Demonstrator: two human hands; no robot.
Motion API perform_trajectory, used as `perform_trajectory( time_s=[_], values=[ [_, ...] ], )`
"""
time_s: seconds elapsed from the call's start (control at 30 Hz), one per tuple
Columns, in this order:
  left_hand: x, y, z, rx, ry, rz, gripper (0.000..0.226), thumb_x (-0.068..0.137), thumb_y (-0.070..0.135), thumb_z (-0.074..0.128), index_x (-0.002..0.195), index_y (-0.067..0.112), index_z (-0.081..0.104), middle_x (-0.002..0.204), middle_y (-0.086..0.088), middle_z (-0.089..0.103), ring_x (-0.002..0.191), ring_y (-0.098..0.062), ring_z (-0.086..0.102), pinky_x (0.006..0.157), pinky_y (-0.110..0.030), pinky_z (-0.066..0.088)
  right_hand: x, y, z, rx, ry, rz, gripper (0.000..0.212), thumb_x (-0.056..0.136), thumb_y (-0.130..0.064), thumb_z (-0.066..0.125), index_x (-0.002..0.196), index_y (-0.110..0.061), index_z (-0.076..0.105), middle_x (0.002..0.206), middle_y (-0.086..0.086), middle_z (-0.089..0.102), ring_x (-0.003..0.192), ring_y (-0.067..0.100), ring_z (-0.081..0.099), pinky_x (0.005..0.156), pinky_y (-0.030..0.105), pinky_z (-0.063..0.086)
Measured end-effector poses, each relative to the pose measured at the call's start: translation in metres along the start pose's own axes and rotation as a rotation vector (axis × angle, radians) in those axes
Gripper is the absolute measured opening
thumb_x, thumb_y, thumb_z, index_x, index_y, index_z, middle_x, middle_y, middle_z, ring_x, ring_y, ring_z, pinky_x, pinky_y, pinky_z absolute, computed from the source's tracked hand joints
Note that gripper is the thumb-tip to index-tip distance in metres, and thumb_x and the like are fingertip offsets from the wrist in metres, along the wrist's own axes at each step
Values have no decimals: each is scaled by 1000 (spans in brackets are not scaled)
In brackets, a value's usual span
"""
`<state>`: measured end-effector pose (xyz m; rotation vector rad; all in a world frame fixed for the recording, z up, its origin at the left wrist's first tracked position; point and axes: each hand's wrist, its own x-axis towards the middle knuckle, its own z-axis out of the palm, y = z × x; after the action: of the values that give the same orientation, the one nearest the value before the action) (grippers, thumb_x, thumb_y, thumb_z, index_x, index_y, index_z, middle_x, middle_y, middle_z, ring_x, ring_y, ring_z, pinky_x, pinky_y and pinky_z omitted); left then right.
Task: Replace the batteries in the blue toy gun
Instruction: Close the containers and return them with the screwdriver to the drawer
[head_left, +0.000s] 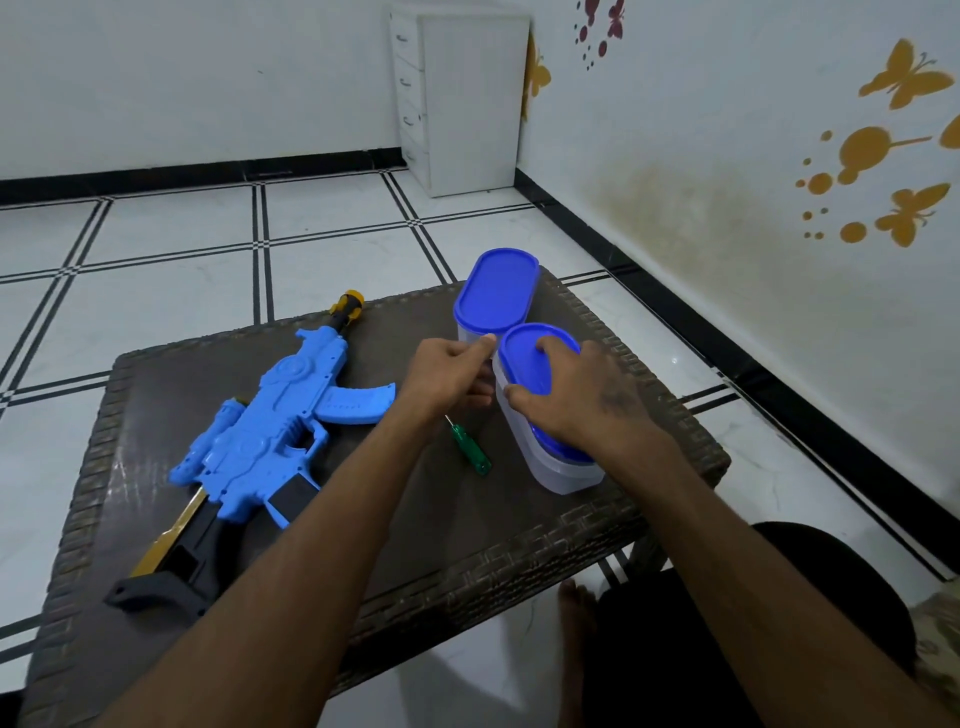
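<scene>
The blue toy gun (270, 431) lies on the left half of the dark woven table (447, 545), its yellow muzzle pointing away and its black stock toward me. A green-handled screwdriver (470, 452) lies between the gun and two clear containers with blue lids. My right hand (587, 395) grips the blue lid of the near container (530, 364) from above, thumb on the left rim. My left hand (452, 374) holds the near container's left side, fingers curled against its wall. The far container (496, 293) stands just behind. No batteries are visible.
The table stands on a white tiled floor with black lines. A white drawer cabinet (462, 98) stands in the far corner. A wall with butterfly stickers runs along the right. My knee and bare foot (576, 623) are below the table's front right edge.
</scene>
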<state>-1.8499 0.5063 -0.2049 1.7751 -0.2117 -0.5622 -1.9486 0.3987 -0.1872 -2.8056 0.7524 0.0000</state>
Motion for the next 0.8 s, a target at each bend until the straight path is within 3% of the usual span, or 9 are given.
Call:
perform_trajectory(
  time_s=[0.1,0.27,0.43,0.5,0.57,0.6,0.67,0.8],
  values=[
    [7,1,3,-7,11,7,29,91,32,64,93,4,72,85,-12,72,68,-16,68,54,-21,57,0,-2,-1,-31,-26,-7,66,92,-60,46,144,-21,34,144,19,37,126,34,46,104,47,42],
    [16,-2,7,-26,-2,22,20,88,22,68,97,5,74,91,-12,73,84,-22,71,70,-33,61,-1,-5,3,-71,-64,-27,65,93,-58,44,146,-22,32,155,25,22,133,40,41,106,47,37],
    [16,-4,9,-128,3,-71,15,84,16,73,96,7,74,81,-11,71,67,-16,65,63,-28,60,-6,1,7,-86,-119,-25,71,94,-64,36,152,-25,23,159,23,13,141,40,31,109,46,34],
    [17,-3,9,-161,2,-100,14,83,15,73,94,6,74,79,-12,70,66,-16,64,64,-28,60,-3,1,1,-62,-124,-24,66,95,-65,28,147,-25,33,154,22,28,133,37,41,104,45,39],
    [18,-2,8,-172,-12,-119,14,82,14,73,94,6,73,84,-13,71,66,-15,65,63,-27,60,11,2,-13,84,-83,1,56,98,-61,27,132,-23,50,127,10,56,105,24,55,88,39,44],
    [18,-2,8,-177,-17,-125,15,82,13,73,95,5,73,87,-13,72,65,-15,65,60,-25,59,23,4,-20,173,-56,23,51,99,-58,30,126,-22,53,113,3,57,96,20,53,83,37,44],
    [19,-1,7,-187,-21,-139,15,82,13,73,94,4,73,90,-15,72,66,-16,65,58,-24,58,51,14,-28,404,-55,99,45,99,-52,39,118,-15,58,107,6,61,92,21,56,82,39,49],
    [21,-2,7,-184,-29,-169,17,81,13,75,95,4,73,93,-16,73,67,-16,65,60,-26,59,71,33,-12,828,-234,336,42,92,-47,59,105,-7,65,102,13,69,84,23,63,78,39,52]
  ],
)
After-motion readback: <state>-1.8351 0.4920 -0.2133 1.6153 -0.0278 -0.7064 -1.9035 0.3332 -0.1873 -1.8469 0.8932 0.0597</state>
